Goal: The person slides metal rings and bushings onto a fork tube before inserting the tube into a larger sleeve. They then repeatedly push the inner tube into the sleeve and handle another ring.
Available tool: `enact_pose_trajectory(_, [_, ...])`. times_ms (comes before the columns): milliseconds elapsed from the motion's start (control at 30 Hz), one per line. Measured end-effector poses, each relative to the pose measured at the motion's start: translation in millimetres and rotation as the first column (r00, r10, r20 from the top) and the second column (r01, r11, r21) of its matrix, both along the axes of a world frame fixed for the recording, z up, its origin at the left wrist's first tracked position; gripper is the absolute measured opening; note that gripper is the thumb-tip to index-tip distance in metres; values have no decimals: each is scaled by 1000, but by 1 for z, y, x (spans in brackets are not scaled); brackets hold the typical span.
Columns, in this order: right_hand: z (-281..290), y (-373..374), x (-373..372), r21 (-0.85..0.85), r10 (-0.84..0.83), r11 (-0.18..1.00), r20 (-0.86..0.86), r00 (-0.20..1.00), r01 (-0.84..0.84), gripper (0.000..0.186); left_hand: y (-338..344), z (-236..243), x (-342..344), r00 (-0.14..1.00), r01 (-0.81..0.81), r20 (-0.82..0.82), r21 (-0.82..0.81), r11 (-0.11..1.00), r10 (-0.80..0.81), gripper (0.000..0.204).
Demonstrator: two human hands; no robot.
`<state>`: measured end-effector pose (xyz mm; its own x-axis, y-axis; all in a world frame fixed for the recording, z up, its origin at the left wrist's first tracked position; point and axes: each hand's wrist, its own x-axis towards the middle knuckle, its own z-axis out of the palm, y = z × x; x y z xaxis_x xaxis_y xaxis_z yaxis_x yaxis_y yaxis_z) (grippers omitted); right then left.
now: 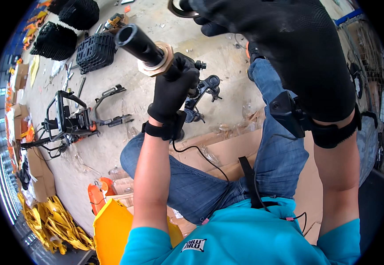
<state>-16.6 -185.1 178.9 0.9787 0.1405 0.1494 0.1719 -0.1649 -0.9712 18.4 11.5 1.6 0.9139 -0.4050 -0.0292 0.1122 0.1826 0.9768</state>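
My left hand [176, 86], in a black glove, is closed around a black fork [209, 86]. Its hollow steerer tube [141, 44] points up toward the upper left, and a brass-coloured hex nut [157, 62] sits around the tube just above my fingers. The fork's lower arms, with bolts sticking out, show beyond and below the hand. Raised high at the top right is my right hand [240, 17], also gloved in black. Its fingers close on a dark metal ring [181, 11], which is partly cut off by the picture's upper edge. The ring is apart from the tube.
A black metal frame [70, 117] lies on the concrete floor at left. Black plastic crates [95, 52] and a cordless power tool [113, 22] are at the upper left. Flattened cardboard [227, 145] lies under my legs. Yellow pieces [55, 225] are heaped at lower left.
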Motion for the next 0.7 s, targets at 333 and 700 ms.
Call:
enact_pose_trajectory(333, [-10, 23, 23, -394, 229, 919, 584, 778, 25, 22, -3, 0, -6, 993, -37, 111, 5, 999, 36, 14])
enact_pose_trajectory(700, [8, 27, 13, -498, 328, 865, 462, 824, -65, 20, -1, -11, -2, 981, 0, 192, 75, 997, -14, 31])
